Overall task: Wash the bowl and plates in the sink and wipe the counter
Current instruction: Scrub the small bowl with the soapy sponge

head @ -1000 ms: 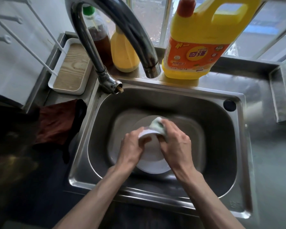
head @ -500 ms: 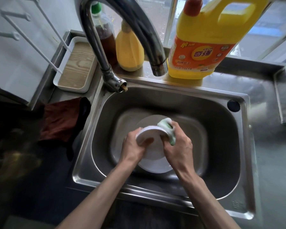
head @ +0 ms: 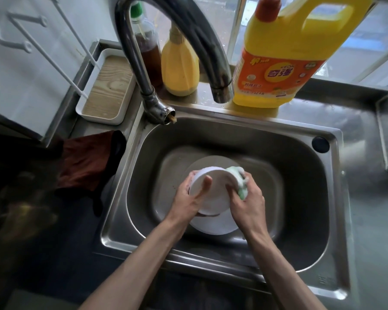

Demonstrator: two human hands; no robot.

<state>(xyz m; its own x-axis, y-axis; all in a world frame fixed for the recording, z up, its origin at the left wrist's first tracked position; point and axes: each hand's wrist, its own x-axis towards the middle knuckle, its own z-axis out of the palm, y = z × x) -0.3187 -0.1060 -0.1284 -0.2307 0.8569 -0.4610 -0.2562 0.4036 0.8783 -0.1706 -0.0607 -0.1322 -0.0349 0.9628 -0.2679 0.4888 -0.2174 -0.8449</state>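
Both forearms come in over the near rim of the sink (head: 211, 261). The left hand (head: 188, 199) grips the bowl (head: 215, 195): thumb laid across the inside, fingers curled round the outer wall. The right hand (head: 249, 204) has its fingers clamped on a green, foamy sponge (head: 242, 186), pressed to the bowl's right rim. The bowl is tilted toward us, up off the sink floor and over a white plate (head: 213, 228) lying flat in the basin. We cannot tell if bowl and plate touch.

We judge the step as scrubbing the bowl; plate and counter (head: 372, 209) look not yet done.

Risks as we see them:
- The bowl is soapy and held one-handed at the rim. A hard sponge push could twist it out of the left hand.
- If it drops, it lands on the plate, so a chip or crack is possible.
- Foam on the right fingers could let the sponge slip out.

Farther left, a red cloth (head: 85, 162) hangs over the sink's edge. At the back, no water shows at the faucet (head: 188, 36). The yellow jug (head: 285, 63) stands just beside the spout, so swinging the spout could knock it.
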